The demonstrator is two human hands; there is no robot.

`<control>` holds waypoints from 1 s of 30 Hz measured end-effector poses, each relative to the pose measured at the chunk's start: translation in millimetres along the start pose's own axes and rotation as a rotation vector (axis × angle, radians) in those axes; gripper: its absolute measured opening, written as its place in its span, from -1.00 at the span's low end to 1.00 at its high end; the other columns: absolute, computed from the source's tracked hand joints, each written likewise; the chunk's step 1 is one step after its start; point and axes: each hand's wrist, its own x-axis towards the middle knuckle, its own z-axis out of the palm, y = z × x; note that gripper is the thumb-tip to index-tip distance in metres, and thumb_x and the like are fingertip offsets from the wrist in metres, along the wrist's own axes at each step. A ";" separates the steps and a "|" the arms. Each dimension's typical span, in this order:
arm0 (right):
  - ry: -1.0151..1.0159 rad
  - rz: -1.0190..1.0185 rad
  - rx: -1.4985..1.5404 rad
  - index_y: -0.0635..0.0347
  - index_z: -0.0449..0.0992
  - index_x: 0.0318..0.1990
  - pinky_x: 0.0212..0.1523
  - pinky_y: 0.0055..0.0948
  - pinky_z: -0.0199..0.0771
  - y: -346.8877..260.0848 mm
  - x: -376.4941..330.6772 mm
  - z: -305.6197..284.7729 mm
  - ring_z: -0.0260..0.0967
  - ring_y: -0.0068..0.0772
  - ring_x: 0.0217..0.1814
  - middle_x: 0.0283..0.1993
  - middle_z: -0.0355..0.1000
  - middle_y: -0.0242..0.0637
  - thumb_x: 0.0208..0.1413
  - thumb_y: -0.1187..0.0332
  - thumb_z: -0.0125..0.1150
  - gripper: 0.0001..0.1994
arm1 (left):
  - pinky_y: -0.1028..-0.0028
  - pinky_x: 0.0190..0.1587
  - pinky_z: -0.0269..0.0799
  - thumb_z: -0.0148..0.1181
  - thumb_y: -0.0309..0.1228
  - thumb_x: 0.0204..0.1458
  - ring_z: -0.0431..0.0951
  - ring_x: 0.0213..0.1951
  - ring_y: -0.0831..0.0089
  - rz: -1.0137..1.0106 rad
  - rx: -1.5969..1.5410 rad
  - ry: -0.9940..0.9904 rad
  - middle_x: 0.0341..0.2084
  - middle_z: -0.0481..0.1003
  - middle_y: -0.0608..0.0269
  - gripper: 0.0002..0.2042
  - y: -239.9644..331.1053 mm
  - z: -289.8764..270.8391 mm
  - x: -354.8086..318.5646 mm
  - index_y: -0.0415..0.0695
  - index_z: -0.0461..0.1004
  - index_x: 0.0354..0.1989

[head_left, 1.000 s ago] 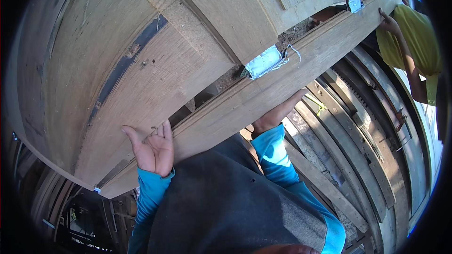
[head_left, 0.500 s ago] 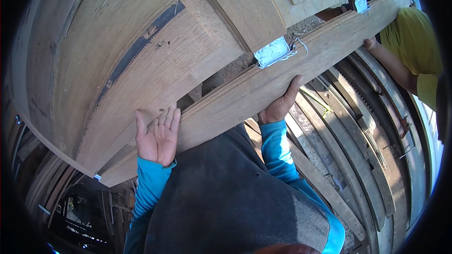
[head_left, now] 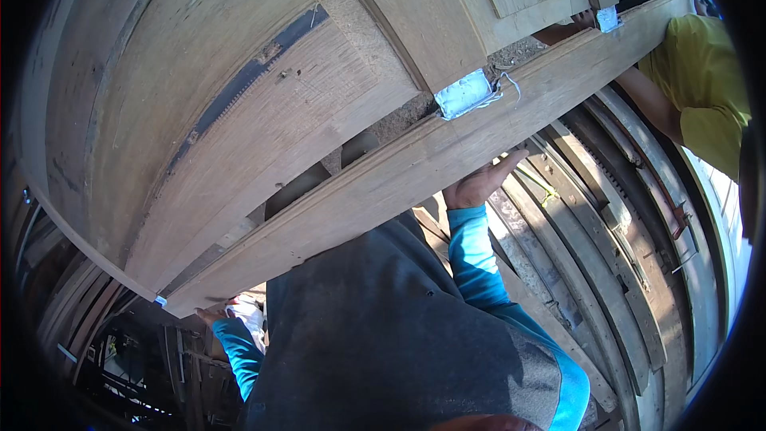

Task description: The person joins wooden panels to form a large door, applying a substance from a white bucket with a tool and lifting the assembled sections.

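A long wooden door stile runs diagonally in front of me, from lower left to upper right. It lies along a panelled wooden door, with a gap between them. White-coated tenons bridge that gap. My right hand supports the stile from beneath near its middle, thumb stretched out to the right and fingers partly hidden behind the wood. Close to the stile's left end, my left hand touches its lower edge; its fingers are mostly hidden.
At the right, a person in a yellow shirt reaches an arm toward the stile's far end. Several long boards lie stacked below on the right. Dark clutter and more timber fill the lower left. A white string hangs from one tenon.
My left hand has moved from the stile's near face down to its left end. My right thumb has dropped off the stile's face to below its edge. The other person's hand is now hidden.
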 end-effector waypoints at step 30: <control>-0.002 -0.344 -0.161 0.14 -0.03 0.39 0.39 -0.22 -0.01 -22.0 66.5 -11.5 -0.02 -0.12 0.41 0.41 -0.01 -0.12 0.25 -0.29 -0.38 -0.23 | -0.01 0.19 0.29 -0.30 0.33 0.12 0.33 0.19 0.03 -0.105 -0.430 -0.632 0.20 0.31 0.05 -0.21 -80.8 10.5 72.0 -0.09 0.23 0.28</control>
